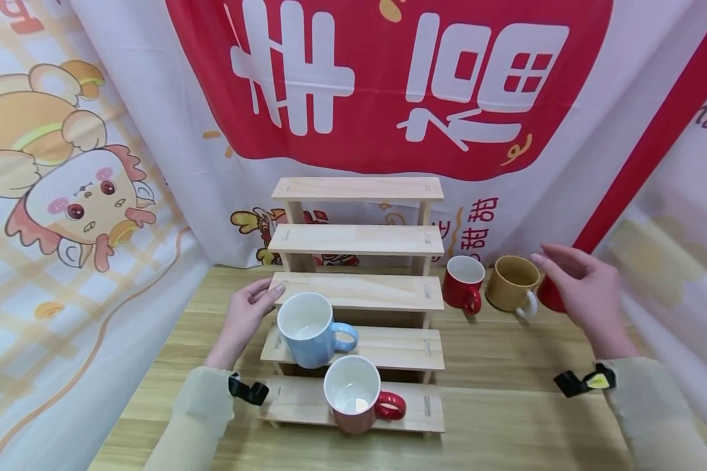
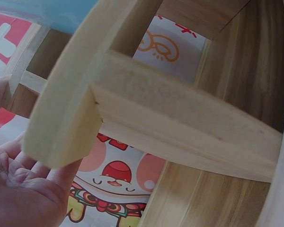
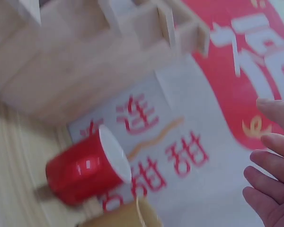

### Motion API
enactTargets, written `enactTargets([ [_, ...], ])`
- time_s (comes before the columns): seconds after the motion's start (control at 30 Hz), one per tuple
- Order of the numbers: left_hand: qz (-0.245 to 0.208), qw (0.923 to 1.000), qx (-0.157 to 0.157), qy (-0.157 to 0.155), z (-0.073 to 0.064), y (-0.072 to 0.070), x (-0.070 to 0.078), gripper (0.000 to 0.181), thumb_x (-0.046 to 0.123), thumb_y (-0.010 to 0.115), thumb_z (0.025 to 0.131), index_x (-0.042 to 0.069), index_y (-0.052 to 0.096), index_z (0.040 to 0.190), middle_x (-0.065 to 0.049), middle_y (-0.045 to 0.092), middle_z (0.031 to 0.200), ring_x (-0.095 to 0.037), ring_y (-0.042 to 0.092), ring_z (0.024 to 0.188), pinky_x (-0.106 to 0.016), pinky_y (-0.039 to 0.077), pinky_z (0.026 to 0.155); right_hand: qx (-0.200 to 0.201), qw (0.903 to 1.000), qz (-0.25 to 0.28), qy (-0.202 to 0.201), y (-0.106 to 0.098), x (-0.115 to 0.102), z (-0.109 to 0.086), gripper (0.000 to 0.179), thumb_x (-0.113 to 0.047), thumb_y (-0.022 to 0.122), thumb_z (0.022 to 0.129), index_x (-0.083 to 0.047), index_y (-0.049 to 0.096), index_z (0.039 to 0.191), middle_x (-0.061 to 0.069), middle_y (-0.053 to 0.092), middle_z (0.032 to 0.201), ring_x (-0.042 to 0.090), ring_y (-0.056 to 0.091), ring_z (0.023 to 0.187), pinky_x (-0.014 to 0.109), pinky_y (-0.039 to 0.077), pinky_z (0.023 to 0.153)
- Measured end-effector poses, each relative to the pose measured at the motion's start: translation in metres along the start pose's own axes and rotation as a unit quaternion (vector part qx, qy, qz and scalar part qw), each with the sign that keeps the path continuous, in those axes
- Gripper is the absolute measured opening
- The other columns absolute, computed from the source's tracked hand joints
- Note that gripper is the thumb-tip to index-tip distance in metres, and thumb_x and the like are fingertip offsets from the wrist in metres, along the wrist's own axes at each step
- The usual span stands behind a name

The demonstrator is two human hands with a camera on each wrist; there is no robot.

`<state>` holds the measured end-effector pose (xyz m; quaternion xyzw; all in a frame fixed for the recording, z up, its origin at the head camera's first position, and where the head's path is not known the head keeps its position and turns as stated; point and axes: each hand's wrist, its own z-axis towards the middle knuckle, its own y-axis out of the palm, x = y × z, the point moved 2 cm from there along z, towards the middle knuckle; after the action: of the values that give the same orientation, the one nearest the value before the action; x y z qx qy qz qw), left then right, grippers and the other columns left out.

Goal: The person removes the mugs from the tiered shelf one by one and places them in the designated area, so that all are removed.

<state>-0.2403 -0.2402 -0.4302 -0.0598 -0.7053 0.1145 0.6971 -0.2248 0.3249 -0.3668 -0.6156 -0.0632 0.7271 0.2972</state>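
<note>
A stepped wooden rack [image 1: 359, 288] stands in the middle of the head view. My left hand [image 1: 247, 317] grips the left end of its third step, thumb on top and the other fingers at the edge. A light blue mug [image 1: 309, 343] sits on the second step from the bottom, just right of that hand. Below it, a red mug [image 1: 355, 418] with a white inside is on the lowest step. My right hand [image 1: 592, 291] is at the right, fingers extended and holding nothing. It partly covers a red mug [image 1: 550, 297] on the table.
Right of the rack stand another red mug [image 1: 456, 294] and a mustard mug [image 1: 503, 291] with a white handle, in a row along the back. Printed cloth [image 1: 353, 85] hangs behind the wooden table [image 1: 507, 418] and at both sides.
</note>
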Motion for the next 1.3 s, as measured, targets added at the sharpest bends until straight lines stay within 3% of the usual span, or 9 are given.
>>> enactTargets([
  [0.13,-0.002,1.0,0.003,0.0,0.0,0.001,0.0,0.07,0.045,0.07,0.097,-0.003,0.051,0.145,-0.023,0.06,0.137,-0.031,0.059,0.124,-0.041,0.051,0.102,-0.032,0.9987,-0.02,-0.035,0.016,-0.023,-0.011,0.059,-0.053,0.074,0.09,-0.019,0.066,0.138,0.007,0.067,0.132,0.009,0.063,0.111,0.008,0.051,0.077],
  [0.3,-0.006,1.0,0.006,-0.004,0.001,0.001,0.001,0.069,0.043,0.071,0.096,-0.003,0.052,0.144,-0.023,0.061,0.136,-0.031,0.06,0.123,-0.042,0.051,0.102,-0.081,0.9927,-0.009,-0.089,0.037,-0.049,-0.03,0.052,-0.045,0.075,0.092,-0.02,0.066,0.138,0.007,0.065,0.135,0.028,0.062,0.122,0.012,0.052,0.084],
  [0.53,-0.006,0.9999,0.008,-0.003,0.001,0.001,0.003,0.069,0.042,0.071,0.097,-0.004,0.051,0.144,-0.023,0.06,0.136,-0.029,0.061,0.121,-0.036,0.053,0.099,-0.116,0.9814,0.052,-0.144,0.064,-0.073,-0.053,0.04,-0.03,0.079,0.092,-0.018,0.071,0.13,0.001,0.069,0.126,0.017,0.065,0.116,0.018,0.052,0.091],
  [0.63,-0.005,0.9999,0.008,-0.004,0.0,0.001,0.003,0.069,0.042,0.071,0.097,-0.004,0.051,0.144,-0.023,0.061,0.136,-0.026,0.061,0.119,-0.034,0.054,0.098,-0.133,0.9783,0.058,-0.148,0.074,-0.079,-0.061,0.042,-0.033,0.078,0.093,-0.018,0.071,0.131,0.0,0.07,0.126,0.013,0.065,0.116,0.018,0.052,0.092],
  [0.73,-0.004,0.9999,0.009,-0.004,0.0,0.001,0.003,0.069,0.042,0.07,0.097,-0.004,0.051,0.144,-0.023,0.061,0.136,-0.024,0.062,0.118,-0.033,0.054,0.098,-0.149,0.9735,0.076,-0.155,0.086,-0.085,-0.068,0.043,-0.033,0.079,0.092,-0.017,0.071,0.131,-0.001,0.07,0.125,0.017,0.066,0.113,0.021,0.055,0.09],
  [0.93,-0.001,0.9999,0.013,-0.008,-0.001,0.0,0.003,0.068,0.041,0.069,0.098,-0.004,0.05,0.145,-0.024,0.06,0.136,-0.025,0.062,0.118,-0.031,0.054,0.097,-0.19,0.9556,0.145,-0.172,0.112,-0.091,-0.081,0.036,-0.022,0.08,0.092,-0.015,0.073,0.127,-0.001,0.071,0.124,0.024,0.068,0.112,0.028,0.056,0.092],
  [1.07,-0.001,0.9999,0.011,-0.013,0.0,0.0,0.002,0.07,0.042,0.07,0.098,-0.003,0.049,0.146,-0.023,0.059,0.138,-0.029,0.06,0.122,-0.03,0.054,0.097,-0.208,0.9499,0.162,-0.168,0.127,-0.094,-0.091,0.035,-0.021,0.081,0.091,-0.018,0.074,0.125,-0.002,0.071,0.123,0.019,0.066,0.114,0.03,0.054,0.097],
  [1.3,-0.008,0.9999,0.005,-0.008,-0.001,0.001,0.002,0.071,0.041,0.07,0.098,-0.004,0.048,0.147,-0.024,0.058,0.139,-0.031,0.058,0.125,-0.029,0.054,0.097,-0.255,0.9387,0.175,-0.152,0.151,-0.099,-0.11,0.035,-0.024,0.081,0.09,-0.014,0.074,0.124,0.0,0.072,0.121,0.021,0.067,0.113,0.035,0.055,0.096],
])
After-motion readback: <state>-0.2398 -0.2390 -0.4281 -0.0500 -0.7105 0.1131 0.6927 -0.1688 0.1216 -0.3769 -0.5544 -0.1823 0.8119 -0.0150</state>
